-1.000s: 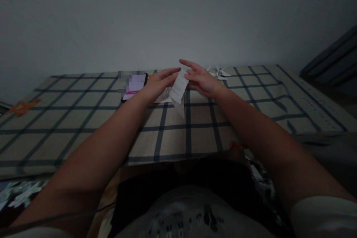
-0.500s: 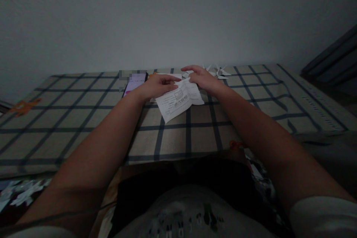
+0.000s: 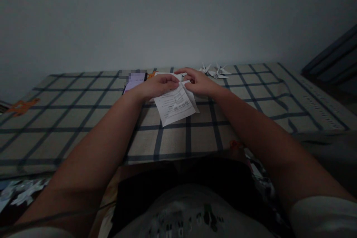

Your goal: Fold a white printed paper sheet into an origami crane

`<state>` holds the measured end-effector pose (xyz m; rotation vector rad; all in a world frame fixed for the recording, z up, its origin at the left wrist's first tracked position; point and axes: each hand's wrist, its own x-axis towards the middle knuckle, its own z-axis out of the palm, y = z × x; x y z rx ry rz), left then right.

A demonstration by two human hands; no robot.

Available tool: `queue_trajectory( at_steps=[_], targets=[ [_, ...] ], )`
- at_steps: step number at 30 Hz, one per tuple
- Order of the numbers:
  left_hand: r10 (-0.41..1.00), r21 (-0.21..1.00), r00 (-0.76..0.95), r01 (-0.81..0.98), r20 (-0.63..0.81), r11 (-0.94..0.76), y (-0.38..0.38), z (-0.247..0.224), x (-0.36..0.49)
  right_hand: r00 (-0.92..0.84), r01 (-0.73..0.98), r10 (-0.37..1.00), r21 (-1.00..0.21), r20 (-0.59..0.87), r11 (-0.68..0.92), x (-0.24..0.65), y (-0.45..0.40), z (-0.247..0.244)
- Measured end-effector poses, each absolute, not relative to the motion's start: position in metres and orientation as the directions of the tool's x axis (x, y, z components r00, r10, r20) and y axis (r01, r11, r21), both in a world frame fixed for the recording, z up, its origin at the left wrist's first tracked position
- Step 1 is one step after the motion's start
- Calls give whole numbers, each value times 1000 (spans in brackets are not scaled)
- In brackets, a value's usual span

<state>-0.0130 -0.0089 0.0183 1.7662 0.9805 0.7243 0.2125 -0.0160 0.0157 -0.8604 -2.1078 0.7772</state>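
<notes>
Hands meet over a checked cloth as I follow from a distance through the head camera: the left hand point(image 3: 160, 84), fingers half curled, pinches the top edge of a printed paper point(image 3: 177, 106) between thumb and fingers, while the right hand point(image 3: 199, 81) closes thumb and fingertips on the same sheet near its upper right corner, one finger stretched across toward its partner. The paper sits centrally before the wearer, its lower edge slanting out below the hands with the print uppermost; I cannot tell whether that edge touches the cloth. A narrower layer shows behind its right side, so I judge the close two-handed grip serves to keep the layers under control. Both forearms rise from the near edge, a stance that seems to steady the thin sheet. Behind the left hand lies another white paper point(image 3: 169, 74), partly hidden; beside it a lit phone point(image 3: 136, 78) rests face up, presumably angled for easy viewing. Two pointed folded paper shapes point(image 3: 219, 71) stand by the wall point(image 3: 178, 18), beyond the right hand, apparently set aside from the working middle of the cloth-covered worktop point(image 3: 186, 141)
</notes>
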Motion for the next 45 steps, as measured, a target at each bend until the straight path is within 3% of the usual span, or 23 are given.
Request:
queue_trajectory(
  at_steps=[16,28,39,45],
  targets=[
    [901,856,399,394,170,-336,-10,19,-13,-427,287,831,-818,356,498,214,-1,6],
    [923,877,353,381,154,-292,-15,19,-8,-447,178,845,-896,294,406,209,-8,14],
    [947,952,316,267,60,-150,-18,16,0,-468,270,810,-816,353,511,210,-10,15],
    [948,953,313,266,55,-144,-13,17,-3,-441,131,860,-929,257,346,211,-4,8]
  ],
)
